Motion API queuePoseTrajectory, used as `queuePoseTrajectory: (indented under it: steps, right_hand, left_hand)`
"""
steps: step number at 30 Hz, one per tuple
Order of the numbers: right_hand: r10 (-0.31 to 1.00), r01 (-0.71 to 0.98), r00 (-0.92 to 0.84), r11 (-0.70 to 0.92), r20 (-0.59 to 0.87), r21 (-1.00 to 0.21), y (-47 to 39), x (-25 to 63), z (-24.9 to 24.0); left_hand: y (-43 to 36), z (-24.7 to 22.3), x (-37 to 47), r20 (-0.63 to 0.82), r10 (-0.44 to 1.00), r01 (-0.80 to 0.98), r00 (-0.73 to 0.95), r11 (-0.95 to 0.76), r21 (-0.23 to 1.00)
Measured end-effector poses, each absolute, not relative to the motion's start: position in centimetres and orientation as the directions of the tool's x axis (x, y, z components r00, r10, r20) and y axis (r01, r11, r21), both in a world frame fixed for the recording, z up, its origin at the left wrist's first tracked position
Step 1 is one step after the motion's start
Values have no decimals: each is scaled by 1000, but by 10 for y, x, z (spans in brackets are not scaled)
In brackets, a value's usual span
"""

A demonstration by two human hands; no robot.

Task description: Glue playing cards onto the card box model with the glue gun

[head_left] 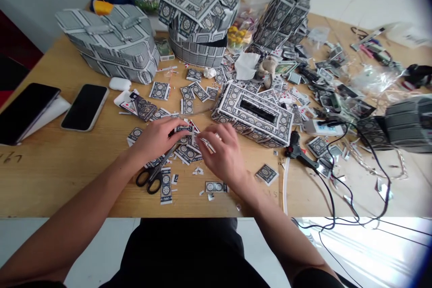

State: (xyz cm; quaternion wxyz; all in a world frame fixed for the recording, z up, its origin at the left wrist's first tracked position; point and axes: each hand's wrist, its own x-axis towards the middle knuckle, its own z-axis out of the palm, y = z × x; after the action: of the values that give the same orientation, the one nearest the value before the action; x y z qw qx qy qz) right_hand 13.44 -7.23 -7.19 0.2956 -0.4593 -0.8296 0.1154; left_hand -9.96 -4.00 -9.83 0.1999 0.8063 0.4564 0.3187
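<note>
My left hand [161, 135] is closed on a small piece of patterned playing card [185, 129], thumb and fingers at its edge. Close to the card's right end is my right hand [221, 150], its fingers curled and pinched together; what they hold, if anything, is too small to make out. Under and around both hands lie loose card pieces [187, 154]. Black-handled scissors [150, 180] rest beneath my left wrist, blades partly covered. A cut card strip [166, 186] lies beside their handles. A card-covered box with a slot [254, 114] stands beyond my right hand.
Two phones [85, 107] lie at the left. Card-built bags [110, 45] and a lidded card basket [199, 13] stand at the back. A glue gun [300, 152] with cables lies at the right, near a power strip [323, 128] and heaped card scraps.
</note>
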Motion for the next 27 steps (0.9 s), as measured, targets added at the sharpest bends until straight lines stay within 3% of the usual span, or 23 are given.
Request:
queuePoseTrajectory:
  steps: [2,5,12,15,17,19,22,25,27]
  right_hand:
    - [815,695,-540,573,211,-435,-88,124,-68]
    - [821,754,-569,545,49,-366,-106,111,-72]
    - [877,804,-475,464,67,-372,-114,110,-81]
    - [865,763,-496,475,72,-438,-114,114,-77]
    - [888,722,-453,415,76,-554,-115,120,-73]
    - [931,614,-364,264,30,-744,-113,128,-68]
    - [947,277,-274,-92,-171,-956,-108,139,-64]
    - [904,-19,-288,-336,-316,-942,-102,144,-64]
    - [887,-99,-293,-400,-358,-911,-99,145,-66]
  left_hand:
    - [-40,-99,-100,322,867,621,380,-497,606]
    - [-40,-99,-100,310,871,640,381,-491,591]
    - [-40,-101,-100,304,855,640,421,-517,568]
    - [-41,-100,-98,345,842,623,414,-539,567]
    - [-43,-95,-98,392,828,587,402,-561,584]
    - [-46,-89,-98,424,813,530,398,-581,618]
    - [-51,-79,-97,438,786,442,437,-612,656]
    - [-55,-77,-94,444,739,406,506,-658,634]
    - [-57,-80,-91,455,706,406,543,-694,594]
